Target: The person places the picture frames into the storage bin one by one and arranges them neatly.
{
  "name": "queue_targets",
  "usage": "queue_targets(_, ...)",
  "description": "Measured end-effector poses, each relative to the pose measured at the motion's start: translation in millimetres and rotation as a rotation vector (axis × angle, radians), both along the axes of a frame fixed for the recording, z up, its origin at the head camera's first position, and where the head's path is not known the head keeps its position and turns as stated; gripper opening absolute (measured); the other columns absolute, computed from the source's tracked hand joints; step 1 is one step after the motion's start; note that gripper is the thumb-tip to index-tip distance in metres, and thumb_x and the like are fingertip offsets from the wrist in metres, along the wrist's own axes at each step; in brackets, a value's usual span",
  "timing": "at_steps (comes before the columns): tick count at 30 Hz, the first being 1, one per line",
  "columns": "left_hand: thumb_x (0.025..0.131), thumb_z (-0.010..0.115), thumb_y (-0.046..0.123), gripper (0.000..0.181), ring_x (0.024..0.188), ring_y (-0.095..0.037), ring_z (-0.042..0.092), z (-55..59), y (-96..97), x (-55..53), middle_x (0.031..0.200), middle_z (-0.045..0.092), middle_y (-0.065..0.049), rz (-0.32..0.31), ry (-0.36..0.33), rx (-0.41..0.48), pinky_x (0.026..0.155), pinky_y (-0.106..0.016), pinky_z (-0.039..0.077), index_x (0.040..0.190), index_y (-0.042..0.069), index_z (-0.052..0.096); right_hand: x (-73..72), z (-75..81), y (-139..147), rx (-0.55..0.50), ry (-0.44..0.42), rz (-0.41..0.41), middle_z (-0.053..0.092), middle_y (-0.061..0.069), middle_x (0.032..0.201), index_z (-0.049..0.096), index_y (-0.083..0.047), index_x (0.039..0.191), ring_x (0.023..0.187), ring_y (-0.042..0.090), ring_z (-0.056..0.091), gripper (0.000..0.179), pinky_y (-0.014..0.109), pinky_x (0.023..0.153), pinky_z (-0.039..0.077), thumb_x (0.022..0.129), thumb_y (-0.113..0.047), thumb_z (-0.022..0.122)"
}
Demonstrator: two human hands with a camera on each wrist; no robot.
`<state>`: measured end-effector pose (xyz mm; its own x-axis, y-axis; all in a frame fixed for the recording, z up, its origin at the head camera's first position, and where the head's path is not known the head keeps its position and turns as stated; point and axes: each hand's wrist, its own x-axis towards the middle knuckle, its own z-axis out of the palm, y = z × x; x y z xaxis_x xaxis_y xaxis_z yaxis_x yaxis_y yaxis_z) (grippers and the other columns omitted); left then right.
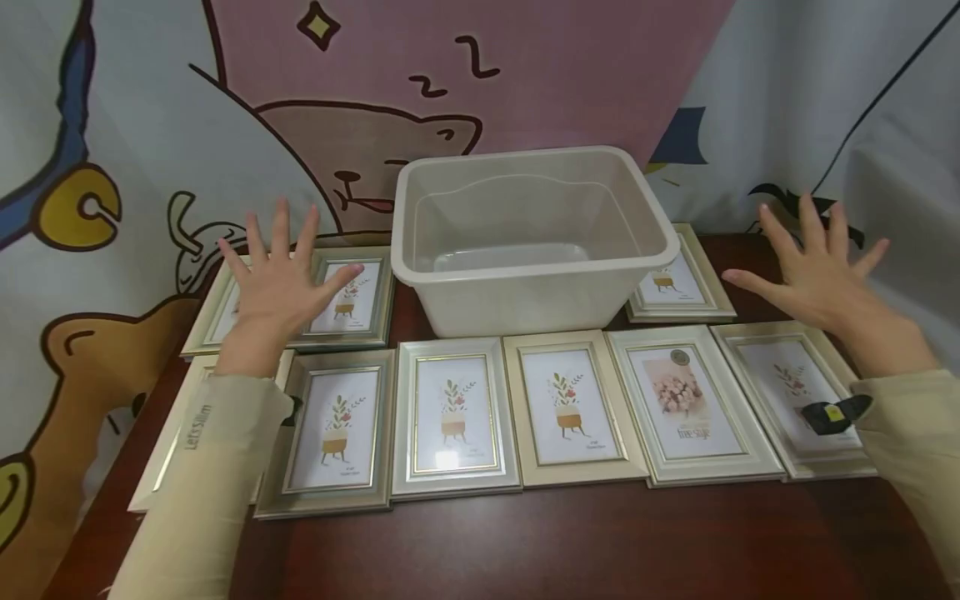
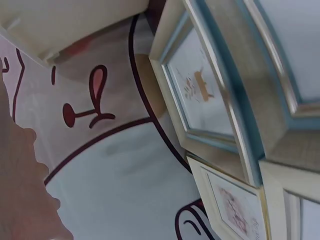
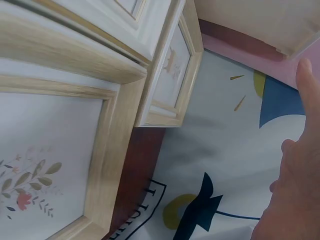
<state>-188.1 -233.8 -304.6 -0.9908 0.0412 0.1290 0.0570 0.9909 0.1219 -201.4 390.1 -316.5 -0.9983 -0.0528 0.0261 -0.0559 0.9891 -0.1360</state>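
Well, left hand (image 1: 273,287): fingers spread wide, palm down over the two back-left picture frames (image 1: 348,312).
Right hand (image 1: 817,275): fingers likewise spread, raised to the right of the lone back-right frame (image 1: 693,283).
Bin (image 1: 525,300): cream plastic, upright between the hands, just behind the front row.
Front row (image 1: 573,408): six frames side by side on the dark red-brown tabletop (image 1: 525,546), the leftmost partly hidden by a beige sleeve (image 1: 202,483).
Backdrop (image 1: 570,67): cartoon animals, pink and white.
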Motion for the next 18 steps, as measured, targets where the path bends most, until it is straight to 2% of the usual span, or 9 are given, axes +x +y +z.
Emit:
queue_targets(6, 0.082, 0.018, 0.092, 0.102, 0.151, -0.040, -0.024, 4.6, 12.8, -0.8, 0.167, -0.021, -0.005, -0.032, 0.017, 0.026, 0.114, -0.073, -0.016, 0.158, 0.033, -0.014, -0.3, -5.0, 3, 0.006, -0.012, -0.008, -0.029, 0.024, 0.160, -0.011, -0.022, 0.160, 0.143, 0.051, -0.032, 0.100, 0.089, 0.093, -0.018, 0.091, -0.076, 0.039)
queue_targets(11, 0.082, 0.018, 0.091, 0.101, 0.152, -0.037, -0.022, 8.3, 23.0, 0.7, 0.167, -0.020, -0.002, -0.075, 0.036, 0.054, 0.116, -0.071, -0.015, 0.158, 0.034, -0.013, 0.2, -10.3, 6, 0.009, -0.019, -0.013, -0.024, 0.025, 0.161, -0.011, -0.022, 0.160, 0.145, 0.054, -0.027, 0.101, 0.088, 0.095, -0.018, 0.091, -0.076, 0.040)
queue_targets(18, 0.077, 0.013, 0.095, 0.107, 0.155, -0.033, -0.018, 9.3, 38.2, 2.9, 0.169, -0.013, -0.001, -0.147, 0.079, 0.096, 0.120, -0.067, -0.012, 0.161, 0.029, -0.004, 0.5, -17.9, 11, -0.013, -0.029, -0.021, -0.019, 0.027, 0.163, -0.009, -0.021, 0.160, 0.145, 0.058, -0.018, 0.101, 0.088, 0.096, -0.017, 0.091, -0.073, 0.044)
